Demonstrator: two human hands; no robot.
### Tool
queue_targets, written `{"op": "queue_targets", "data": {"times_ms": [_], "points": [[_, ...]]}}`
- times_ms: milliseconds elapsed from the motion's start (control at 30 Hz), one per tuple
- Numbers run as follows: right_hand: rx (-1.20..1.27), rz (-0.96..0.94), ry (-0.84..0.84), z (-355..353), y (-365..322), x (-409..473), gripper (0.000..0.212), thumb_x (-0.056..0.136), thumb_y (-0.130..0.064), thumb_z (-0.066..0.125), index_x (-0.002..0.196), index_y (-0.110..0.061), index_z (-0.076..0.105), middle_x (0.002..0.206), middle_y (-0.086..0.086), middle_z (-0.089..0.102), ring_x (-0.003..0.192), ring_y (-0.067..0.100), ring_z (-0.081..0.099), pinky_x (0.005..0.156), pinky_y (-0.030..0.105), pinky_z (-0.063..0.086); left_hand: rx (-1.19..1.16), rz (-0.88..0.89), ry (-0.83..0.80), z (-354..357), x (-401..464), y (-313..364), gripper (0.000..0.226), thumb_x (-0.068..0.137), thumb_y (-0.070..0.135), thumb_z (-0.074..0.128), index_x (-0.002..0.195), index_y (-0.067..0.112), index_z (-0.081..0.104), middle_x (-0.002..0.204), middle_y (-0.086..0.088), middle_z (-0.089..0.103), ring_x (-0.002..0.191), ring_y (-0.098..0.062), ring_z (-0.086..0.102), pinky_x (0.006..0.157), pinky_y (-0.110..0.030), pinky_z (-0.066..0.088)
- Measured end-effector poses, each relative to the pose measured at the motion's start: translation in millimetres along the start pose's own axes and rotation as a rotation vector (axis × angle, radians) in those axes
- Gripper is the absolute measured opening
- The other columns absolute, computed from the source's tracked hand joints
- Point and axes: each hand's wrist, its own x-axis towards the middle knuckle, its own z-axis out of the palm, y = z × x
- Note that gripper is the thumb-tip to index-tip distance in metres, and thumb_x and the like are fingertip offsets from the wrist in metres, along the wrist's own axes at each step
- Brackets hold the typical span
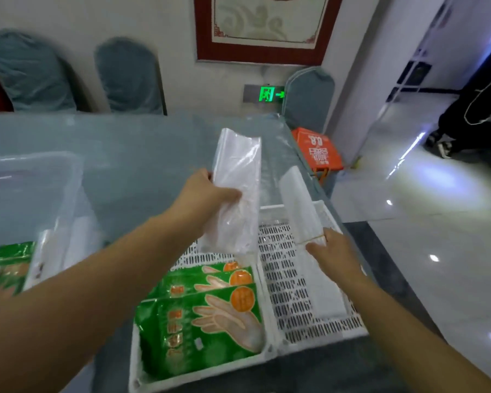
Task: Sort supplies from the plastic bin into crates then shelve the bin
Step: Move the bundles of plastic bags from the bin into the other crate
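My left hand (207, 194) grips a clear plastic bag pack (237, 177) and holds it up over the far ends of two white perforated crates. My right hand (333, 251) pinches a white bundle (296, 199) tied with a rubber band, over the right crate (284, 282). A flat white pack (322, 290) lies along that crate's right side. The left crate (138, 370) holds green glove packets (210, 316). The clear plastic bin (34, 177) stands at the left with more green packets (6, 259) and white rolls (77, 245) inside.
The crates and bin sit on a grey-blue covered table (125, 143). Padded chairs (128, 75) stand behind it and another at its far right corner. An orange bag (318, 148) sits on a stool beside the table. A person in black (471, 117) stands on the glossy floor at the right.
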Motion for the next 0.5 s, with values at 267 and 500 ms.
{"op": "queue_targets", "data": {"times_ms": [267, 500], "points": [[-0.06, 0.064, -0.116, -5, 97, 28, 0.015, 0.084, -0.025, 0.059, 0.072, -0.025, 0.05, 0.071, -0.005, 0.057, 0.063, 0.013, 0.057, 0.052, 0.025, 0.043, 0.067, -0.246, -0.009, 113, 4, -63, 0.039, 0.066, 0.008, 0.074, 0.099, 0.011, 0.054, 0.084, -0.008, 0.065, 0.063, -0.021, 0.066, 0.036, -0.019, 0.045], [-0.275, -0.102, -0.056, -3, 112, 28, 0.036, 0.086, -0.013, 0.057, 0.119, -0.019, 0.046, 0.102, 0.001, 0.059, 0.083, 0.02, 0.06, 0.068, 0.033, 0.053, 0.102, -0.395, -0.008, 142, 12, -99, 0.041, 0.071, 0.008, 0.07, 0.106, 0.011, 0.049, 0.095, -0.013, 0.063, 0.077, -0.03, 0.066, 0.062, -0.036, 0.054]]}}
